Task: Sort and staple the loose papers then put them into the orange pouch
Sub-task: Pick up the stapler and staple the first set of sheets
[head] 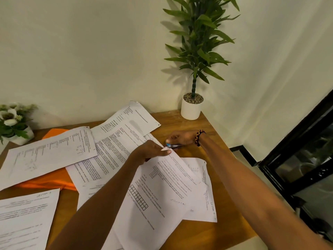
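Wooden table [212, 230] fills the near view, w/ printed loose papers [111, 150] spread across it left to right. Orange pouch [46, 181] lies at left, mostly under sheets, far corner poking out. Tall potted plant [191, 107] stands at far right corner; white flower pot [17, 123] at far left. Left hand [151, 150] pinches the far corner of a lifted paper stack [162, 195], fingers closed on it. Right hand [180, 138], beaded bracelet [199, 137] on wrist, grips a small blue stapler [173, 146] right at that corner.
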